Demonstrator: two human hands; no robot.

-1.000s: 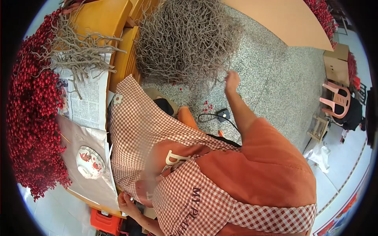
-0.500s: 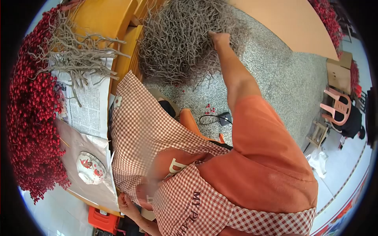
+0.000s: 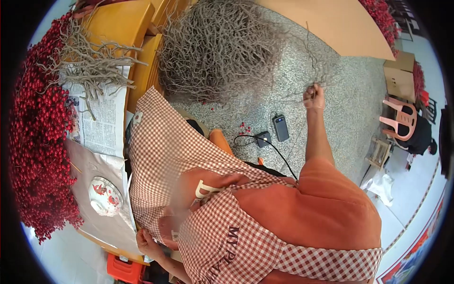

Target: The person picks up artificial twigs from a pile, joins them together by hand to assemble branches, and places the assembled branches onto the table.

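My right hand [image 3: 314, 96] is out over the speckled floor, closed around the stem end of a thin bare branch [image 3: 308, 42]. The fine twigs of that branch blur against the floor. A big heap of grey-brown branches [image 3: 217, 52] lies beside it on the floor. My left hand [image 3: 147, 244] is at the edge of the table, fingers bent together. What they grip, if anything, is hidden. Near it on brown paper [image 3: 85, 175] sits a white dish with a red pattern [image 3: 105, 196]. Cut branch pieces [image 3: 97, 66] lie on newspaper [image 3: 101, 123].
Bunches of red berries [image 3: 40, 142] fill the table's far side. A black device with a screen [image 3: 280, 128] and a smaller dark device [image 3: 263, 138] with a cable lie on the floor. There are also cardboard [image 3: 331, 28], a pink chair [image 3: 402, 120], a seated person [image 3: 421, 139] and a red stool [image 3: 124, 270].
My right hand has moved from the branch heap out to the right, with a branch now in it. The screened device has come into view. My left hand stays at the table edge.
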